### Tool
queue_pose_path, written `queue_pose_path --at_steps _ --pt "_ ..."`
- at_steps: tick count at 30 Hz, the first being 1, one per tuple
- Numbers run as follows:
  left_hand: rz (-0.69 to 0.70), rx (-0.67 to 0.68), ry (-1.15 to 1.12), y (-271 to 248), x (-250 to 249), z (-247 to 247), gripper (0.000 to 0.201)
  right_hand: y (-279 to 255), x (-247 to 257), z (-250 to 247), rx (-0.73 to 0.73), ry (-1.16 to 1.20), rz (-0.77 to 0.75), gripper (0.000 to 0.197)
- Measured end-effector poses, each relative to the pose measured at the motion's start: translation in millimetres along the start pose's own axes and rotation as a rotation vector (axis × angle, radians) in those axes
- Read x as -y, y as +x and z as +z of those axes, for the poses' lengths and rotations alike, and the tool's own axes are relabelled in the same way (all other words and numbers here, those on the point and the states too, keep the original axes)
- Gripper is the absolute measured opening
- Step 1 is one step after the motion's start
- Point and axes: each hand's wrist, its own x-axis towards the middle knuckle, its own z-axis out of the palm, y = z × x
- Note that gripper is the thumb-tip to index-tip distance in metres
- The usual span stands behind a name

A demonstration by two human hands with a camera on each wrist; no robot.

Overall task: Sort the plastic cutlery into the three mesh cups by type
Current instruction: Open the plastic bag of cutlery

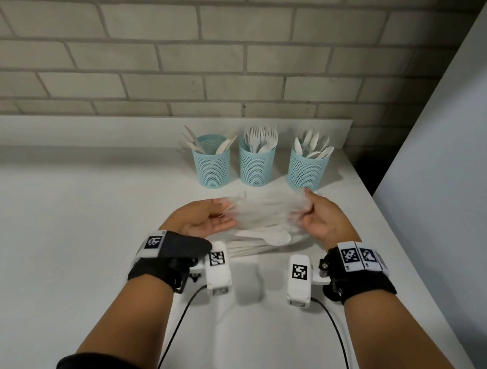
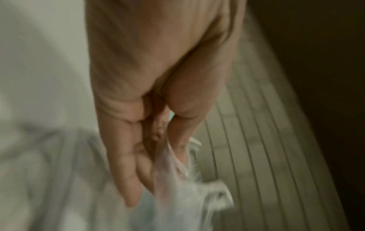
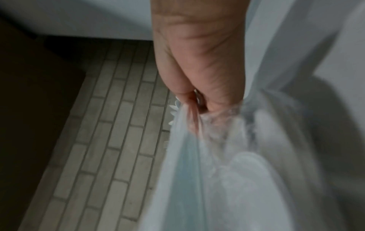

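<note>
While both hands lift a clear plastic bag [image 1: 268, 211] just in front of the middle mesh cup [image 1: 257, 165], the risk I see is a spill. The left hand [image 1: 207, 221] pinches one edge between thumb and fingers, its other fingers nearly straight; the right hand [image 1: 323, 221] has its fingers curled round the opposite edge. The film is thin, crinkled and slippery — if one pinch slides, the bag can swing and hit the cups, which are light and stand close together.

Under the bag, nearer to the person than the middle cup, loose white cutlery [image 1: 266, 241] lies flat on the white table [image 1: 62, 215]; a spoon bowl is clear, the rest I cannot tell by type. A fast pull could drag these pieces toward the table edge at the right.

The cups are pale blue, cylindrical, with perforated walls. The left one [image 1: 212, 168] seems to hold knives, the middle one forks, the right one [image 1: 307, 168] spoons — smooth, rigid white plastic. Behind them is a rough grey brick wall [image 1: 225, 53].
</note>
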Motion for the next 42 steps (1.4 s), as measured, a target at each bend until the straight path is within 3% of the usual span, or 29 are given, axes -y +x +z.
queue_pose_path --at_steps 2,4,8,10,11,13,15,17,18,20,22,24,27,28,30,33,35,38,40,42 --pt "-0.058 0.048 -0.351 0.9 -1.9 -4.7 0.018 0.3 -3.2 2.2 -0.036 -0.151 -0.092 0.029" --pt "-0.033 0.058 -0.516 1.7 -0.4 -2.5 0.019 -1.4 -5.9 5.0 -0.054 -0.348 -0.234 0.045" --pt "0.045 0.056 -0.527 -4.2 5.0 13.5 0.017 -7.4 -6.0 10.4 -0.062 -0.993 -0.469 0.037" --pt "0.054 0.044 -0.462 -5.3 5.5 19.0 0.004 -9.6 -4.1 11.6 -0.077 -1.186 -0.522 0.029" --pt "0.066 0.02 -0.354 -2.4 6.1 18.8 0.021 -10.6 -2.4 11.6 -0.104 -1.201 -0.538 0.029" --pt "0.111 -0.078 0.023 6.6 9.2 16.0 0.041 -9.7 3.0 10.4 -0.143 -1.117 -0.506 0.033" --pt "0.15 -0.18 0.261 7.3 9.6 13.5 0.027 -7.0 7.8 10.4 -0.179 -0.854 -0.374 0.028" --pt "0.156 -0.179 0.323 5.8 9.5 10.6 0.006 -1.9 9.7 6.9 -0.166 -0.472 -0.209 0.013" --pt "0.132 -0.164 0.264 4.4 7.8 8.8 0.003 0.2 10.2 4.0 -0.127 -0.297 -0.142 0.008" --pt "0.028 -0.096 -0.082 7.1 7.1 2.0 0.01 5.0 8.7 -3.6 -0.048 0.0 -0.044 0.024" --pt "-0.07 -0.085 -0.475 12.1 8.1 -1.7 0.024 2.5 4.5 -4.1 -0.05 0.073 -0.004 0.033" --pt "-0.061 -0.124 -0.549 16.9 10.3 0.0 0.03 -4.2 4.9 3.2 -0.145 -0.189 -0.069 0.037" --pt "0.009 -0.097 -0.561 14.2 14.4 8.6 0.024 -15.6 8.4 17.2 -0.401 -1.114 -0.429 0.031" --pt "0.011 -0.075 -0.56 9.2 15.6 13.3 0.021 -21.8 8.7 24.1 -0.416 -1.294 -0.56 0.027" --pt "0.044 -0.065 -0.497 0.9 13.1 22.5 0.011 -31.3 4.5 40.4 -0.301 -1.434 -0.708 0.027" --pt "0.128 -0.074 -0.258 2.6 15.7 28.8 0.058 -32.3 -15.7 60.9 -0.096 -1.658 -0.706 0.046" --pt "0.166 -0.072 -0.152 -2.4 15.9 29.5 0.054 -29.4 -26.6 65.7 -0.068 -1.864 -0.65 0.054" --pt "0.215 -0.06 -0.109 -5.2 12.0 18.4 0.047 -26.6 -24.0 57.4 -0.198 -2.016 -0.441 0.045" --pt "0.259 -0.096 0.04 -4.3 10.4 8.4 0.049 -23.8 -13.5 43.2 -0.305 -1.954 -0.369 0.034" --pt "0.266 -0.17 0.242 -3.8 10.6 2.5 0.052 -24.7 0.7 31.1 -0.306 -1.786 -0.401 0.018"
